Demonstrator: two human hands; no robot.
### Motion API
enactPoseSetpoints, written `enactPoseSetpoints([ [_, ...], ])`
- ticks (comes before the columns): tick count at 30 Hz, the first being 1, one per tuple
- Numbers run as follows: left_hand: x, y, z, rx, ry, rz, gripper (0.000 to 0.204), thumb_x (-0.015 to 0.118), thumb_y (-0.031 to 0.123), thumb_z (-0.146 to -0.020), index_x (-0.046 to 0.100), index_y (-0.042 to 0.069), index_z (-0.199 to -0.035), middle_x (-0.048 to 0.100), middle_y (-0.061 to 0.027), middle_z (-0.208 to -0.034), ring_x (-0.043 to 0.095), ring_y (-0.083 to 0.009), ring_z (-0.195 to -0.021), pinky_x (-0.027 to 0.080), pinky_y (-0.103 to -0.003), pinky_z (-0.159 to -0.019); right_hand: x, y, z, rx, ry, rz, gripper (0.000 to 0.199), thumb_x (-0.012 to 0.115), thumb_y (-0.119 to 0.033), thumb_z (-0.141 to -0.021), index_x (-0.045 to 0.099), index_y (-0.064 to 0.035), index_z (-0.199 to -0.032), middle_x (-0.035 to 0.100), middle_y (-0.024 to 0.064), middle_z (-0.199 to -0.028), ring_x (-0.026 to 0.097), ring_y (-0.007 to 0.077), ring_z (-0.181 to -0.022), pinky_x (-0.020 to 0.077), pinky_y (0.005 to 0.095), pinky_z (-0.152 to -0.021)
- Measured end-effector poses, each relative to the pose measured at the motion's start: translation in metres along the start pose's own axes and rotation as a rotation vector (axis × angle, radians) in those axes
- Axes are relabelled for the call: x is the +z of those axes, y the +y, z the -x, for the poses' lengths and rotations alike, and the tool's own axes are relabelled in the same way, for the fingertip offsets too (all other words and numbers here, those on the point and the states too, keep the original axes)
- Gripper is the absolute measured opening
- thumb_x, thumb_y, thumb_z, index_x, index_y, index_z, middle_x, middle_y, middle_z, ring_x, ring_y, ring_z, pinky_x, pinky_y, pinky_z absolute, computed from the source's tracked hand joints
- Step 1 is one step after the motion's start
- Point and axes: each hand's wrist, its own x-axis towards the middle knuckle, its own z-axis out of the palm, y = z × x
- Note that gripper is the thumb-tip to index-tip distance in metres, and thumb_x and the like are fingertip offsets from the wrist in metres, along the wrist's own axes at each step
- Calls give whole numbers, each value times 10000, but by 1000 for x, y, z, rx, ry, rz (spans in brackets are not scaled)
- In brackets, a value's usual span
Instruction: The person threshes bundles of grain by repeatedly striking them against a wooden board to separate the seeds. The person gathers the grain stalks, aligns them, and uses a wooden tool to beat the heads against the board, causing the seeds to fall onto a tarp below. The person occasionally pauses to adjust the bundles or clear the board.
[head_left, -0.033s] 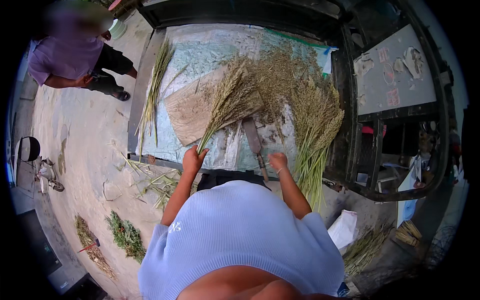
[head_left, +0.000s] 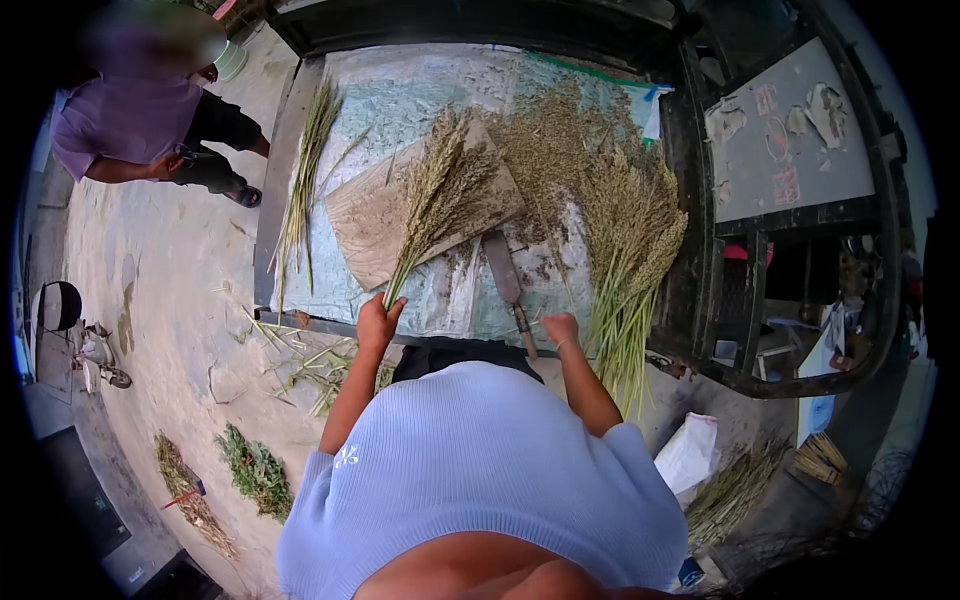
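Wearing a pale blue knit top [head_left: 480,440], the person faces a surface [head_left: 273,215] with both bare hands at its near edge. To the left, 2 bundles lie on the floor [head_left: 150,300]: a dry brown bundle [head_left: 190,490] and a leafy green bundle [head_left: 255,470]. Loose cut stalks [head_left: 325,375] are scattered beside the left forearm, and a white bag [head_left: 688,450] shows near the right elbow.

The left hand [head_left: 380,322] has its fingers clamped around the lower ends of a bunch of stalks [head_left: 432,190], which slants away from the person with its seed heads over a wooden board [head_left: 370,220]. The right hand [head_left: 560,328] is curled, with a thin pale strand just beside it; I cannot tell whether its fingers grip that strand. Between the 2 hands, nearer the right, lies a knife [head_left: 503,270], handle toward the person, its broad blade ending just beside the board.

Farther off, loose grain [head_left: 550,120] spreads over a pale sheet [head_left: 380,85]. A thick pile of stalks [head_left: 635,220] fills the right side, stems reaching past the near edge; a thinner bundle [head_left: 310,150] lies along the left. Beyond, at the upper left, is another person in a purple top [head_left: 130,120], near a pale bucket [head_left: 232,62].
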Motion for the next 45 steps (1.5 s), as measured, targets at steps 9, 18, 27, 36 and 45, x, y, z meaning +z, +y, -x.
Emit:
enactPoseSetpoints([
  [9,-22,-57,22,-136,63,-32,350,686,319,-766,567,-8,-726,539,-202,-577,503,-373,-522,400,-417,-505,74,38,12,-69,152,355,417,741,-318,-620,597,-51,-905,604,148,-944,583,347,-888,492,445,-728],
  [18,-25,-39,-9,-187,-35,16,356,693,340,-757,576,4,-753,564,-179,-591,559,-334,-549,428,-400,-520,97,0,-2,-136,124,402,491,706,-259,-653,532,-70,-1071,609,143,-983,595,330,-906,496,430,-755],
  [27,23,-30,-89,-4,-195,-35,405,660,429,-746,593,34,-802,594,-201,-715,578,-383,-720,445,-463,-622,77,29,7,-360,175,-53,442,674,-145,-632,538,-68,-1046,609,151,-970,591,334,-896,464,384,-769],
  [36,61,-62,-124,0,-471,-26,455,644,470,-741,608,21,-807,610,-200,-777,583,-372,-778,454,-449,-677,107,50,23,-280,332,197,392,651,-134,-700,565,-81,-1078,629,151,-956,627,284,-825,497,344,-727],
  [45,76,-113,-131,-134,-612,24,407,649,437,-747,614,41,-834,623,-173,-839,597,-350,-827,464,-432,-728,116,-242,47,-848,361,218,131,577,-53,-750,572,-49,-881,561,118,-711,577,293,-660,471,382,-611],
])
